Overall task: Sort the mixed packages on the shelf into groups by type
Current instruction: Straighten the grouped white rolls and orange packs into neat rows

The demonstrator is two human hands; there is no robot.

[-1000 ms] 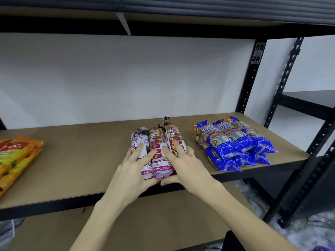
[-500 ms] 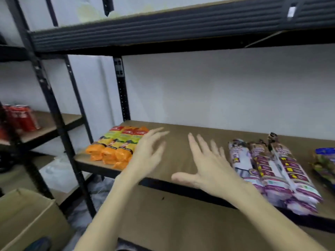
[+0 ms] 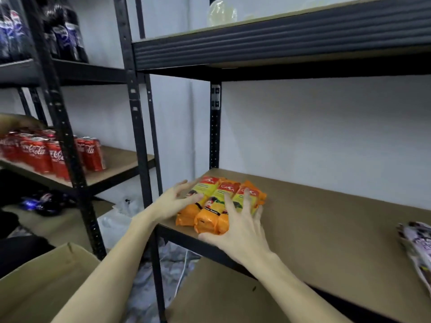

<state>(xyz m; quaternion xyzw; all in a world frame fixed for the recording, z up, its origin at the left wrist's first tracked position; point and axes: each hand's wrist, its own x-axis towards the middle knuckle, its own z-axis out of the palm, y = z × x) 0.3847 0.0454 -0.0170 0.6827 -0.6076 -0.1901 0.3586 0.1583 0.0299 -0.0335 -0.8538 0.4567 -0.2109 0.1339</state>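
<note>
Three orange and yellow packages (image 3: pixel 211 207) lie side by side at the left end of the brown shelf board (image 3: pixel 326 229). My left hand (image 3: pixel 173 201) rests against their left side with fingers spread. My right hand (image 3: pixel 238 226) lies flat over the right and middle packages, fingers apart, thumb at the front edge. Neither hand is closed around a package. A purple and white package (image 3: pixel 417 245) shows at the right edge of the view, partly cut off.
A black upright post (image 3: pixel 137 136) stands just left of the packages. On the neighbouring rack sit red cola cans (image 3: pixel 46 152), with dark bottles (image 3: pixel 60 29) above. A cardboard box (image 3: pixel 46 283) stands at the lower left. Another board (image 3: pixel 221 294) lies below.
My view swung left from the purple and blue packages to the orange ones. Both hands left the purple packages, crossed the shelf and now rest on the orange group.
</note>
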